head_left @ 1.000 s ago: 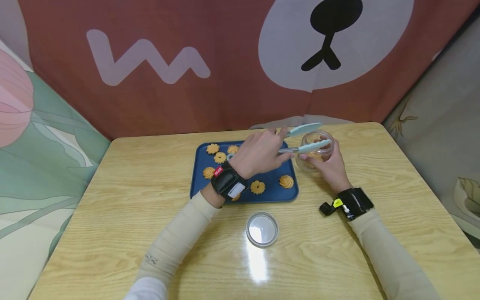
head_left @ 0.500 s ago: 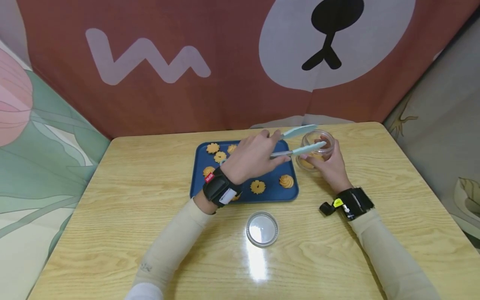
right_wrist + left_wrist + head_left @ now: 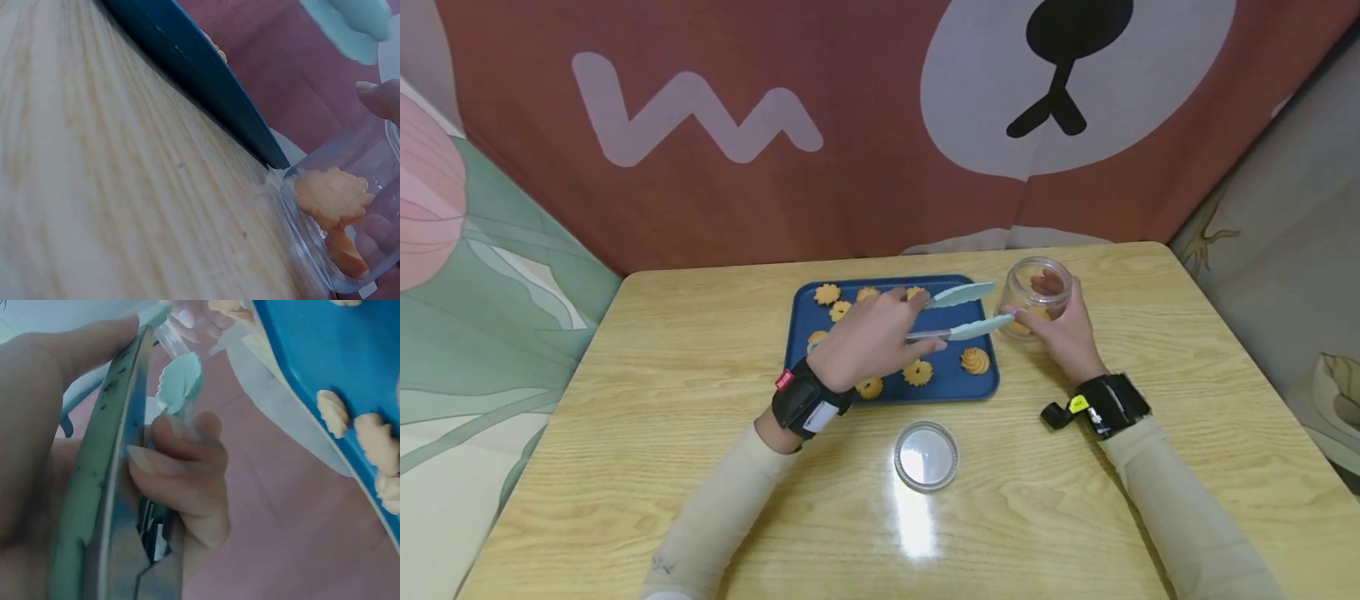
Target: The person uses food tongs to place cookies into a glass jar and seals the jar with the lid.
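Observation:
My left hand [image 3: 867,340] grips a pair of tongs [image 3: 976,326] with pale mint tips, over the blue tray [image 3: 951,388]. The tongs' arms stand apart with nothing between the tips, which point toward the jar. In the left wrist view, thumb and fingers lie along the metal arms of the tongs [image 3: 94,481]. My right hand [image 3: 1070,335] holds a clear jar [image 3: 1013,293] at the tray's right side. Inside it, the right wrist view shows a flower-shaped cookie [image 3: 334,195] and another piece below. On the tray lie several cookies, among them a swirled cookie [image 3: 975,361].
A round clear lid [image 3: 927,456] lies on the wooden table [image 3: 1037,517] in front of the tray. Behind the table's far edge hangs a reddish-brown cloth [image 3: 850,192] with a printed pattern.
My left hand has drawn back left and toward me with the tongs, so their tips have left the space above the jar's mouth. The right hand and jar have stayed put.

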{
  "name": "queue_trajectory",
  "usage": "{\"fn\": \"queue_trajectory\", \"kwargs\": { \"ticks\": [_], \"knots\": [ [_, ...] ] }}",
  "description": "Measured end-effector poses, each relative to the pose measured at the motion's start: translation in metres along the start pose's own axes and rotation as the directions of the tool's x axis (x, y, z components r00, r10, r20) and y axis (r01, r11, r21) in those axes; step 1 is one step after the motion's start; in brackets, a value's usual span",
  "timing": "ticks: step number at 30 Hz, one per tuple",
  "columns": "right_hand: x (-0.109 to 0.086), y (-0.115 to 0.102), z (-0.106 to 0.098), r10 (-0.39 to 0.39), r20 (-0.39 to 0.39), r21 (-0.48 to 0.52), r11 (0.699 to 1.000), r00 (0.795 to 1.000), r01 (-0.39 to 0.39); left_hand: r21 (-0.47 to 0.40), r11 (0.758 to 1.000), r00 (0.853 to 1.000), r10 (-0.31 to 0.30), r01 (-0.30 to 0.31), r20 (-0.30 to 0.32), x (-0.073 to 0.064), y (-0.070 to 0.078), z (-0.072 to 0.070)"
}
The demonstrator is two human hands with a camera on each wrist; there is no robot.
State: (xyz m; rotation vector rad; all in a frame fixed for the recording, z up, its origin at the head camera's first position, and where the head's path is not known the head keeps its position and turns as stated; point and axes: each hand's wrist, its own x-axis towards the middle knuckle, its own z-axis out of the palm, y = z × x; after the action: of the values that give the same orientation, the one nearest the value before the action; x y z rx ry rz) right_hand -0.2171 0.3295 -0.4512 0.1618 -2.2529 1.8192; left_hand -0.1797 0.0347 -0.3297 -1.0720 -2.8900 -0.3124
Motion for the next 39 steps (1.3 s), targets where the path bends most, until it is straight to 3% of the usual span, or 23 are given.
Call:
{"fn": "queue_trajectory", "kwargs": {
  "ticks": [4, 9, 13, 30, 39],
  "knots": [
    [-0.001, 0.002, -0.001, 0.000, 0.001, -0.040, 0.999, 1.000, 0.000, -0.027, 1.000, 0.999, -0.001, 0.002, 0.048, -0.007, -0.005, 0.006],
    [-0.001, 0.002, 0.000, -0.007, 0.002, -0.016, 1.000, 1.000, 0.007, -0.110, 0.994, 0.993, 0.010, 0.003, 0.120, -0.014, -0.009, 0.016],
    [0.000, 0.002, 0.001, -0.001, 0.002, -0.019, 1.000, 1.000, 0.001, -0.155, 0.988, 0.990, 0.024, -0.002, 0.137, -0.018, -0.012, 0.024],
    [0.002, 0.000, 0.002, 0.015, 0.005, -0.053, 0.998, 1.000, -0.015, -0.050, 0.998, 0.987, 0.050, -0.043, 0.153, -0.020, -0.011, 0.037],
    [0.000, 0.001, 0.001, 0.015, -0.004, -0.047, 0.999, 1.000, -0.015, -0.058, 0.998, 0.976, 0.038, -0.027, 0.213, -0.020, -0.010, 0.041]
  ]
}}
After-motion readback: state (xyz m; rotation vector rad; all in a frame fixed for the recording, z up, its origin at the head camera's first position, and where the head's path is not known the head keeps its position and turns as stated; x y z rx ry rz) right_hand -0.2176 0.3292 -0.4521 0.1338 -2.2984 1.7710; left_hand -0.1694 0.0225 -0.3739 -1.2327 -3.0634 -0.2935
